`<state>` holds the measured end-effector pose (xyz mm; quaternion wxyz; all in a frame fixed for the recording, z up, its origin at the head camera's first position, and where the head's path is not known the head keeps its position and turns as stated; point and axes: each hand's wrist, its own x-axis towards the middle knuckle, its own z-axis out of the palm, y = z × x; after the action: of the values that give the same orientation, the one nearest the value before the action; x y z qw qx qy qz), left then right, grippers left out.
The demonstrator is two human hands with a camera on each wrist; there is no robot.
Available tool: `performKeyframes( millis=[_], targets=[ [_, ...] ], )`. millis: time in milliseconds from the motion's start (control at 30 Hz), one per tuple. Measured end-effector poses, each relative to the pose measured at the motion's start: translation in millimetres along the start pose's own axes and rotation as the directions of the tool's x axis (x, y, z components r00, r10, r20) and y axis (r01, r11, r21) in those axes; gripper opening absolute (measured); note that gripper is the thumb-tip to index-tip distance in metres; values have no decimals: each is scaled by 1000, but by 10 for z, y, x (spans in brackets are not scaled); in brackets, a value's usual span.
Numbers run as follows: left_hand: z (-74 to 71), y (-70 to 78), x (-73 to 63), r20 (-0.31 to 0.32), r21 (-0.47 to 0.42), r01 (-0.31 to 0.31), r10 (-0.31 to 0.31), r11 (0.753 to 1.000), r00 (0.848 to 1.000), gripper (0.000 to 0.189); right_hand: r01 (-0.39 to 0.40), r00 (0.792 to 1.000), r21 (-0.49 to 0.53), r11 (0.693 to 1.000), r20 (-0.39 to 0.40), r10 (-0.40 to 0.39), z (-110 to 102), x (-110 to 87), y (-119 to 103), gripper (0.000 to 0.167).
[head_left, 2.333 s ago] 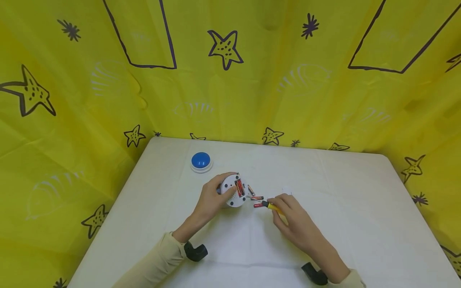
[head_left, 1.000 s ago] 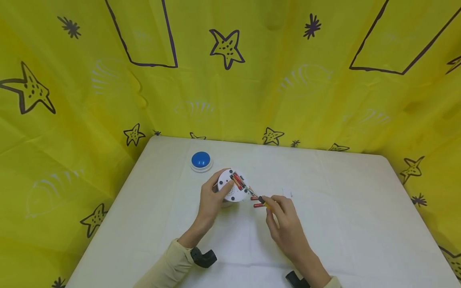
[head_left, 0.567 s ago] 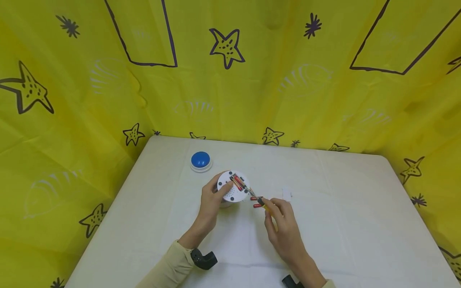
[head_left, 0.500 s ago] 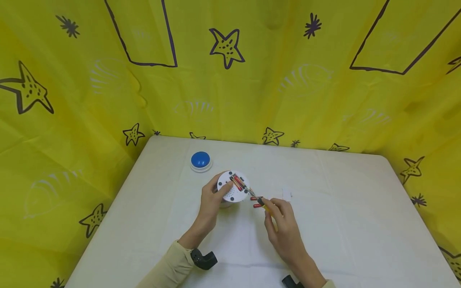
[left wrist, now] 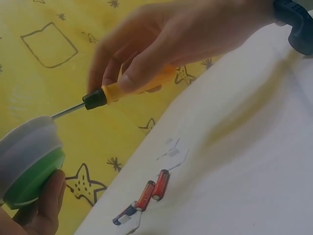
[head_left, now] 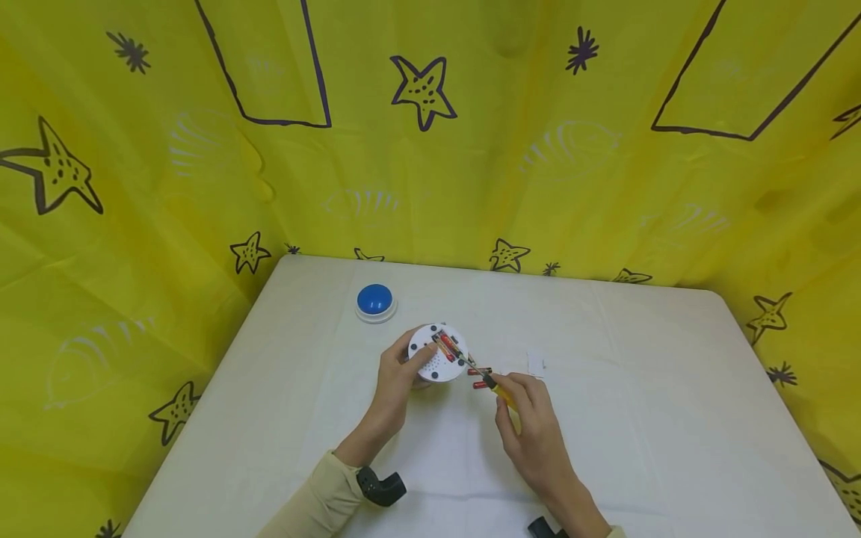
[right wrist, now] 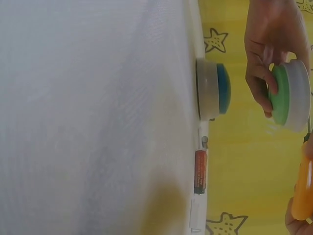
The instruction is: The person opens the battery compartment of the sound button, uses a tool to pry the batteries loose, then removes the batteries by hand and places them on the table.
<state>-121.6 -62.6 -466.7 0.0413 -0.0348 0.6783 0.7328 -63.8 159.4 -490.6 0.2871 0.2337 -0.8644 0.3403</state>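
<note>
My left hand grips a round white buzzer, its underside turned up and its green dome facing down. Red batteries sit in the compartment on that underside, beside my thumb. With my right hand I hold a screwdriver by its yellow handle, thumb and fingers around it. The metal shaft reaches over the buzzer's rim, its tip at the end of the batteries. On the table below lie loose batteries, two red ones and a dark blue one.
Behind and left of the buzzer stands a second one with a blue dome, upright on the white-covered table. Small clear plastic pieces lie right of the loose batteries. A yellow curtain hangs around the table.
My right hand has moved left, taking the screwdriver tip from the buzzer's edge into the battery compartment. The buzzer has turned in my left hand and lately dipped slightly toward me.
</note>
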Motion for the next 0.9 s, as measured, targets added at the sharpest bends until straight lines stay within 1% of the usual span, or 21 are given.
performKeyframes(
  millis=[200,267,533,700,767,900],
  targets=[
    [6,2,-22,13,5,18,-18,1000,1000,46,-63,998,-28,998,28,63,8,0,14,47],
    [10,1,-28,16,9,21,-21,1000,1000,46,-71,997,-30,997,30,72,18,3,26,48],
    [13,-20,-42,39,37,19,-21,999,999,47,-122,990,34,992,70,120,30,7,117,48],
    [1,-47,-41,60,36,24,-26,999,998,47,-109,990,47,993,100,104,3,-1,200,47],
    [-4,-52,-40,61,37,22,-24,999,998,47,-99,989,42,994,114,93,-15,-9,233,45],
    [-12,-49,-41,61,46,19,-22,999,998,47,-100,981,6,995,165,98,-56,-35,289,41]
  ],
)
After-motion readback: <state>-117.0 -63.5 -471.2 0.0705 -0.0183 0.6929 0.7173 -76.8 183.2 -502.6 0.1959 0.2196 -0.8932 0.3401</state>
